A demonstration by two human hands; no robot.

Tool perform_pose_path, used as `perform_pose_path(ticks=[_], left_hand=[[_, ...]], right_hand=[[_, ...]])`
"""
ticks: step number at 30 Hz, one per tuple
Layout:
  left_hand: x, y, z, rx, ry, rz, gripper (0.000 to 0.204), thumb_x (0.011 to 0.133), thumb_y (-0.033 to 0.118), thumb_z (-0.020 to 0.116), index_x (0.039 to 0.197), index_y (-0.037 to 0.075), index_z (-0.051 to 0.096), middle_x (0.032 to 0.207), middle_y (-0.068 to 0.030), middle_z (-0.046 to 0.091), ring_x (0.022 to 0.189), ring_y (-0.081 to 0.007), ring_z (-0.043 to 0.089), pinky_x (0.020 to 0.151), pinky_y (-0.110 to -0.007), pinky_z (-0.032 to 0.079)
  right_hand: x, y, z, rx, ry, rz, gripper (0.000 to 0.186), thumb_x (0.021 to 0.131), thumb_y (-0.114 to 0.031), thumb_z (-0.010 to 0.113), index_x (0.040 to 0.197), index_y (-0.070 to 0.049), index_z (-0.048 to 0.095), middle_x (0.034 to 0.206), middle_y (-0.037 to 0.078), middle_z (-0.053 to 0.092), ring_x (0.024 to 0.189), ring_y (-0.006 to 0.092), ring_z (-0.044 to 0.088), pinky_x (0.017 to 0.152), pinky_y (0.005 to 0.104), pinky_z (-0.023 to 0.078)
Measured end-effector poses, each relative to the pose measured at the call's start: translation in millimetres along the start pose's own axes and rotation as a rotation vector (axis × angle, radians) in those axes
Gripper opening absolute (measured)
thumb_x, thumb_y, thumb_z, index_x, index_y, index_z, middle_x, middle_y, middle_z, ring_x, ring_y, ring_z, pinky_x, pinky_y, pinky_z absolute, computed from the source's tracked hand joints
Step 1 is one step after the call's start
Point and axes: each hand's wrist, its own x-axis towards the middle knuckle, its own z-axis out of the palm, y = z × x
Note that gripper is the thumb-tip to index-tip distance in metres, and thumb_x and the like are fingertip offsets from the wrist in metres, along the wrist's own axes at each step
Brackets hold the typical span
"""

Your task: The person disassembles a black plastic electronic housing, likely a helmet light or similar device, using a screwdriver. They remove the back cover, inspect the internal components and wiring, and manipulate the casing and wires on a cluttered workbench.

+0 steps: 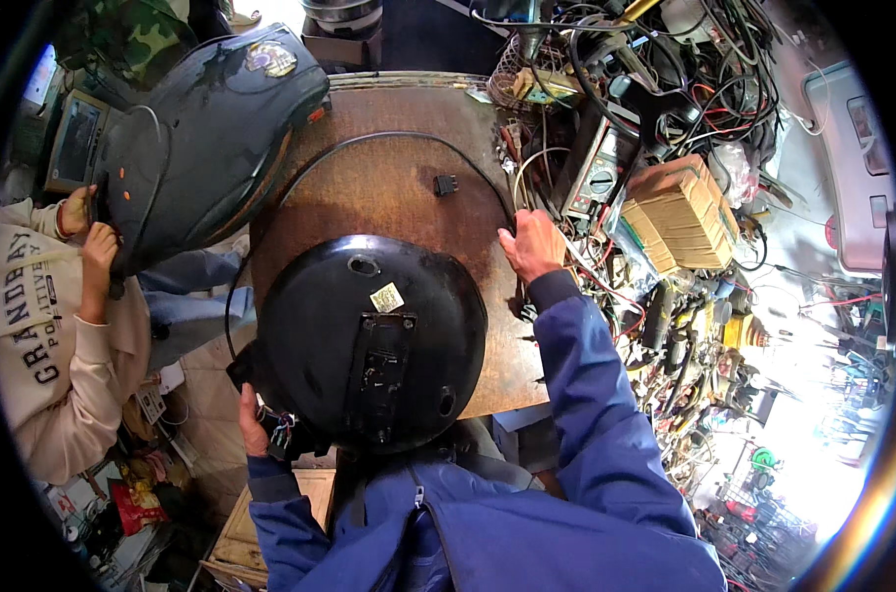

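Note:
A black round housing [310, 326] with oval holes, a central bracket and a small pale sticker lies on the wooden table [359, 109] in front of me. My left hand [254, 424] is closed on a black part [241, 367] at the housing's lower left, beside a bundle of coloured wires [282, 429]. My right hand [532, 242] is at the table's right edge, fingers closed round what appears to be the black cable [428, 135] that arcs across the table. A small black connector block [446, 185] lies above the housing.
At the left, another person [63, 335] grips a large black plastic body [201, 158] near a small screen [78, 138]. Tangled cables, a meter [596, 178], a cardboard box [680, 217] and many tools crowd the right side. A wooden crate [241, 533] stands below left.

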Motion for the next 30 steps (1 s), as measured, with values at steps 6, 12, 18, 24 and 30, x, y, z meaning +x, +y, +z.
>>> perform_pose_path(ticks=[6, 12, 18, 24, 30], left_hand=[[-6, 3, 16, -0.093, 0.021, 0.012, 0.055, 0.106, 0.044, 0.054, 0.137, -0.001, 0.060, 0.132, -0.0086, 0.067, 0.116, -0.0219, 0.066, 0.105, -0.035, 0.051], [-7, 0, 6, -0.039, 0.053, 0.000, 0.056, 0.105, 0.046, 0.055, 0.138, 0.001, 0.057, 0.135, -0.0090, 0.064, 0.119, -0.0224, 0.063, 0.107, -0.036, 0.049], [-3, -3, -8, 0.026, 0.061, -0.040, 0.072, 0.106, 0.049, 0.052, 0.160, 0.003, 0.036, 0.163, -0.0101, 0.038, 0.147, -0.0239, 0.040, 0.122, -0.039, 0.033], [-8, 2, 6, -0.092, -0.007, -0.016, 0.059, 0.105, 0.045, 0.056, 0.144, 0.000, 0.053, 0.143, -0.0106, 0.059, 0.126, -0.0240, 0.059, 0.111, -0.038, 0.045], [-7, 2, 4, 0.037, 0.037, 0.002, 0.059, 0.104, 0.047, 0.055, 0.139, 0.000, 0.058, 0.135, -0.0095, 0.067, 0.119, -0.0245, 0.066, 0.107, -0.039, 0.050]], right_hand=[[52, -9, 5, -0.040, -0.184, 0.143, 0.033, 0.078, -0.029, 0.069, 0.089, 0.002, 0.071, 0.091, 0.027, 0.072, 0.090, 0.0453, 0.070, 0.080, 0.0521, 0.056], [60, -1, -40, 0.381, 0.128, 0.048, 0.024, 0.078, -0.023, 0.071, 0.080, 0.000, 0.063, 0.077, 0.020, 0.070, 0.074, 0.0347, 0.071, 0.072, 0.0447, 0.055], [56, -15, -83, 1.039, 0.095, 0.052, 0.017, 0.096, -0.011, 0.065, 0.103, 0.004, 0.062, 0.081, 0.007, 0.067, 0.058, 0.0112, 0.060, 0.053, 0.0288, 0.051], [-38, -59, -160, 1.149, -0.223, 0.273, 0.024, 0.099, -0.018, 0.065, 0.110, 0.004, 0.068, 0.075, -0.001, 0.063, 0.064, 0.0030, 0.053, 0.057, 0.0227, 0.043], [-128, -47, -41, 0.924, -0.120, 0.260, 0.018, 0.102, -0.016, 0.062, 0.109, 0.000, 0.069, 0.076, 0.001, 0.061, 0.063, 0.0071, 0.054, 0.057, 0.0262, 0.045]])
